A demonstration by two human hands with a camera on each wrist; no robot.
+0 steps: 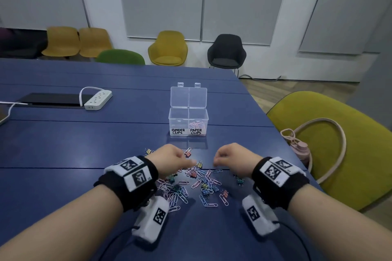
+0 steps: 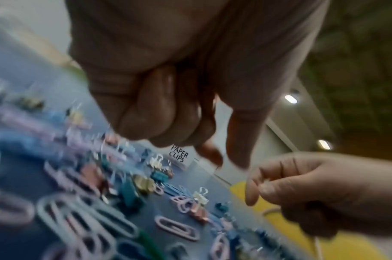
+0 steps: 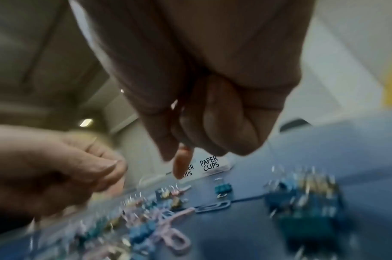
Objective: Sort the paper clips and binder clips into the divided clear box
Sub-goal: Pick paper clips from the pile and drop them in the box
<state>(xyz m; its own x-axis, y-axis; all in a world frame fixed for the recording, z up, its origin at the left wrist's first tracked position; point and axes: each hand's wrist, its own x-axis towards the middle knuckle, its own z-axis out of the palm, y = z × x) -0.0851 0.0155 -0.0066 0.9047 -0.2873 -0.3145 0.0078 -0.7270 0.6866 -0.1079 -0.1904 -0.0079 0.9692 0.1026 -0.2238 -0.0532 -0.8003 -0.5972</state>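
The clear divided box (image 1: 188,121) stands open on the blue table (image 1: 84,146), labelled BINDER CLIPS on the left and PAPER CLIPS on the right. Several pink paper clips lie in its right compartment; the left one looks empty. A mixed pile of paper clips and binder clips (image 1: 197,182) is spread just in front of me. My left hand (image 1: 189,162) hovers over the pile's far left, my right hand (image 1: 215,162) over its far right. Both have three fingers curled in, with index and thumb pointing down. The blurred wrist views show nothing between the fingers of the left hand (image 2: 226,161) or the right hand (image 3: 174,163).
A white power strip (image 1: 98,99) and a dark flat device (image 1: 51,99) lie at the far left. The table's right edge runs close to my right arm. Beyond it, a yellow-green chair (image 1: 339,144) holds a pink bottle (image 1: 301,152) and a strap.
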